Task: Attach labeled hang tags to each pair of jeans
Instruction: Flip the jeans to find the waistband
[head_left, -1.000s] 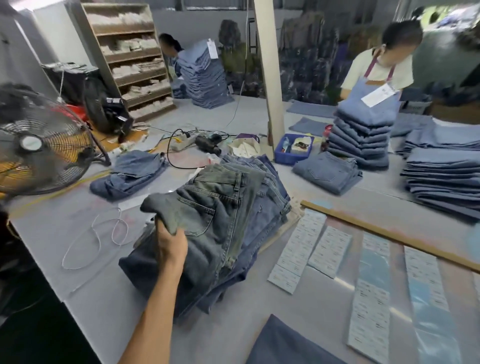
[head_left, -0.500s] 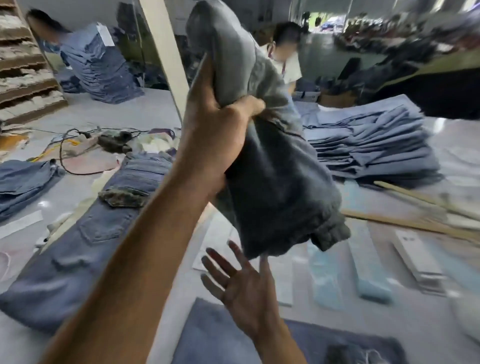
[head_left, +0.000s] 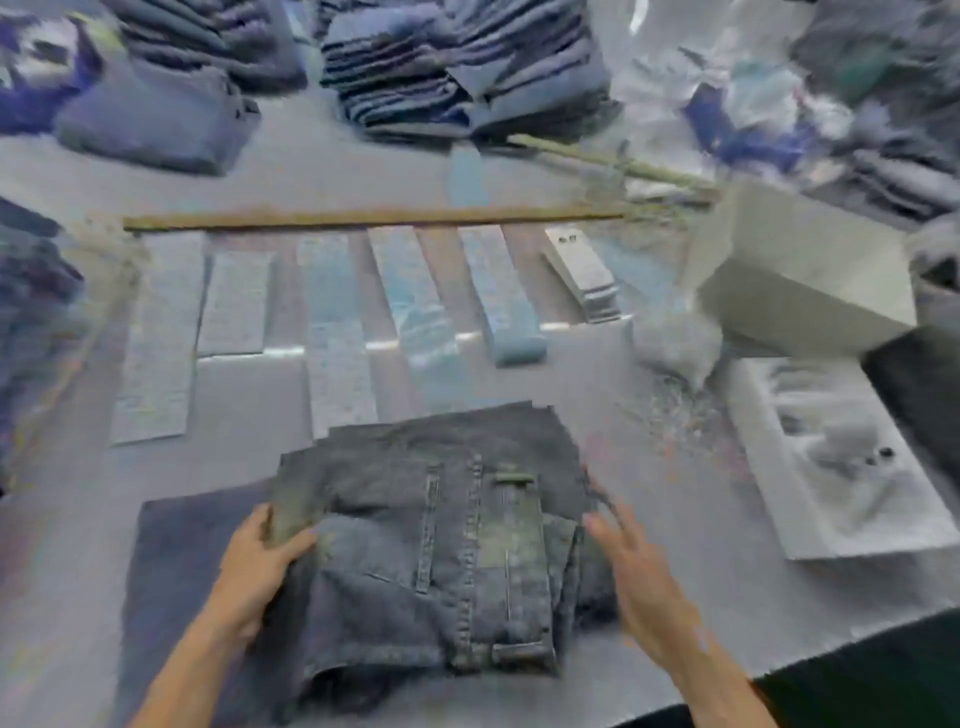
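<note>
Jeans (head_left: 431, 561), a dark faded pair folded into a thick bundle, lie on the table (head_left: 675, 582) directly in front of the person, on top of a flat dark blue cloth (head_left: 176, 561) that shows at their left side. The left hand (head_left: 260, 566) grips the bundle's left edge, thumb curled over the top fold and fingers underneath, while the right hand (head_left: 631, 577) has its fingers spread and straight at the right edge, holding nothing; the blur makes it hard to say whether they touch the denim or hover just beside it. No hang tag can be seen on this pair, so its tagging looks not yet begun: the present step appears to be squaring the bundle up on the cloth. Beyond the jeans, rows of what seem to be tag or label strips (head_left: 332, 322) lie side by side in front of a long wooden strip (head_left: 363, 217), with a small pile of cards (head_left: 584, 273) at the right end of the rows. A white box (head_left: 800, 280) and a white tray (head_left: 831, 457) stand to the right. Stacks of folded jeans (head_left: 457, 67) fill the far side of the table; whether those carry tags cannot be made out, so how much of the whole job is finished stays uncertain.
</note>
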